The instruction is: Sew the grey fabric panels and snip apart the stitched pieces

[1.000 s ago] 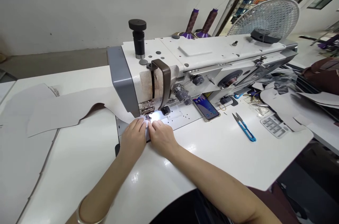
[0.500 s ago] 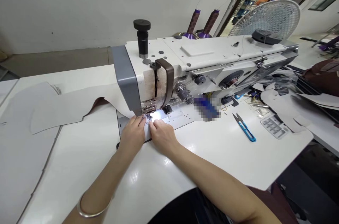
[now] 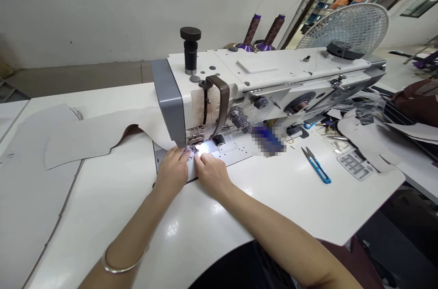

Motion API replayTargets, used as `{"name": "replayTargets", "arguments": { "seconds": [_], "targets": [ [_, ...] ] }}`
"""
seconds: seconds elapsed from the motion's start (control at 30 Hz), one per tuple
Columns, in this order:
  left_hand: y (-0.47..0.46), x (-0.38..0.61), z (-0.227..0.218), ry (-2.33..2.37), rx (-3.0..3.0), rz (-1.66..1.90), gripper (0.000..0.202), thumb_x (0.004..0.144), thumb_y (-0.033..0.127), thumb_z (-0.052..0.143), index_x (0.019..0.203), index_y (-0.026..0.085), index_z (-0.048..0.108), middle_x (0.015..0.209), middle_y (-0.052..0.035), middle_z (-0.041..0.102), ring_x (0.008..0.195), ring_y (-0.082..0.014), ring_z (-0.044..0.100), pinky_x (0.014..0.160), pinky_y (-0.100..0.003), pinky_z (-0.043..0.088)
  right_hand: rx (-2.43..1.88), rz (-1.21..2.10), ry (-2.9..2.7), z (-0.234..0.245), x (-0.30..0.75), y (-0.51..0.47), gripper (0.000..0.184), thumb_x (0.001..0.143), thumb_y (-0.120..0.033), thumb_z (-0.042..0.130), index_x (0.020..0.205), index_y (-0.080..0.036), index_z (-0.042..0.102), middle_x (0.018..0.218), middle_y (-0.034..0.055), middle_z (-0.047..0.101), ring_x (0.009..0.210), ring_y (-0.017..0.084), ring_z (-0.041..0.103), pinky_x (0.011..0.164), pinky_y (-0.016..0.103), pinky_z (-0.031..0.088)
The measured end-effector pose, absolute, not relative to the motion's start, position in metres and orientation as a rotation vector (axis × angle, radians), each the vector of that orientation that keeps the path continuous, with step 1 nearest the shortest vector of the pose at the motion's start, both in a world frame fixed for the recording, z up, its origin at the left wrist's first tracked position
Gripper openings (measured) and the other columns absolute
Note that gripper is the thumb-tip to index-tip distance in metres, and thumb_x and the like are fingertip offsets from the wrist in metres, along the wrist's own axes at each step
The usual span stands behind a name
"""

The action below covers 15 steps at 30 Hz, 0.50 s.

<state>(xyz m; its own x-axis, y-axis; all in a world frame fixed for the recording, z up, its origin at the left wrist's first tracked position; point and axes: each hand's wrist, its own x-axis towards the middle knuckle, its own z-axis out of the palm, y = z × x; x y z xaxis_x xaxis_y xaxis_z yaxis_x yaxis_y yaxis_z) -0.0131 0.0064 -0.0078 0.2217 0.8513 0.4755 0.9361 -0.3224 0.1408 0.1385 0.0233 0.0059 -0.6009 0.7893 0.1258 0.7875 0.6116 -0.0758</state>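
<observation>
A white industrial sewing machine (image 3: 273, 74) stands on the white table (image 3: 273, 193). Its lit needle area (image 3: 196, 143) is just ahead of my fingers. My left hand (image 3: 173, 171) and my right hand (image 3: 212, 172) lie side by side, fingertips pressed down on a small white piece (image 3: 190, 168) under the presser foot. Both hands are curled with fingers together on that piece. A silver bangle (image 3: 121, 264) circles my left wrist.
Large grey cut panels (image 3: 89, 136) lie left of the machine and run behind its head. Blue thread snips (image 3: 316, 166), a calculator (image 3: 354, 163) and a blurred-out object (image 3: 268, 138) lie to the right. A fan (image 3: 345, 27) and two purple thread cones (image 3: 263, 31) stand behind.
The view has shifted slightly, so everything sits a little more to the right. My hands stay at the needle, edged a touch closer to it.
</observation>
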Motion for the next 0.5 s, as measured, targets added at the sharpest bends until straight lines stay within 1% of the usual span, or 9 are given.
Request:
{"name": "replayTargets", "arguments": {
  "seconds": [0.1, 0.2, 0.33, 0.4, 0.5],
  "targets": [
    [0.007, -0.014, -0.010, -1.739, -2.314, -0.710, 0.039, 0.076, 0.004, 0.040, 0.106, 0.014, 0.063, 0.107, -0.0119, 0.065, 0.104, -0.0269, 0.055, 0.091, -0.044, 0.046, -1.331, 0.018, -2.679, 0.005, 0.138, 0.023, 0.015, 0.090, -0.011, 0.042, 0.093, -0.017, 0.055, 0.080, 0.0042, 0.053, 0.072, 0.017, 0.045, 0.054, 0.029, 0.024],
    [0.007, -0.014, -0.010, -1.774, -2.315, -0.703, 0.036, 0.080, 0.007, 0.041, 0.106, 0.015, 0.063, 0.106, -0.0118, 0.065, 0.104, -0.0276, 0.054, 0.090, -0.044, 0.045, -1.340, 0.019, -2.664, 0.004, 0.139, 0.023, 0.014, 0.091, -0.012, 0.042, 0.092, -0.018, 0.054, 0.080, 0.0039, 0.053, 0.071, 0.016, 0.045, 0.053, 0.029, 0.022],
    [0.010, -0.020, -0.008, -1.863, -2.296, -0.702, 0.029, 0.086, 0.022, 0.047, 0.110, 0.012, 0.060, 0.102, -0.0128, 0.065, 0.101, -0.0288, 0.054, 0.088, -0.044, 0.045, -1.338, 0.019, -2.652, 0.001, 0.139, 0.024, 0.015, 0.091, -0.012, 0.041, 0.089, -0.018, 0.054, 0.078, 0.0034, 0.053, 0.069, 0.016, 0.044, 0.052, 0.029, 0.020],
    [0.012, -0.024, -0.006, -1.878, -2.319, -0.665, 0.030, 0.086, 0.029, 0.051, 0.110, 0.013, 0.060, 0.100, -0.0116, 0.065, 0.098, -0.0287, 0.054, 0.084, -0.044, 0.045, -1.332, 0.001, -2.639, -0.001, 0.140, 0.024, 0.016, 0.093, -0.013, 0.040, 0.091, -0.018, 0.054, 0.078, 0.0031, 0.053, 0.069, 0.015, 0.045, 0.052, 0.029, 0.019],
    [0.012, -0.030, -0.002, -1.795, -2.404, -0.600, 0.027, 0.086, 0.032, 0.052, 0.107, 0.016, 0.061, 0.102, -0.0098, 0.065, 0.094, -0.0262, 0.055, 0.081, -0.041, 0.047, -1.337, -0.008, -2.610, -0.002, 0.140, 0.025, 0.015, 0.095, -0.018, 0.040, 0.098, -0.019, 0.055, 0.080, 0.0026, 0.054, 0.071, 0.015, 0.047, 0.052, 0.029, 0.020]
  ]
}}
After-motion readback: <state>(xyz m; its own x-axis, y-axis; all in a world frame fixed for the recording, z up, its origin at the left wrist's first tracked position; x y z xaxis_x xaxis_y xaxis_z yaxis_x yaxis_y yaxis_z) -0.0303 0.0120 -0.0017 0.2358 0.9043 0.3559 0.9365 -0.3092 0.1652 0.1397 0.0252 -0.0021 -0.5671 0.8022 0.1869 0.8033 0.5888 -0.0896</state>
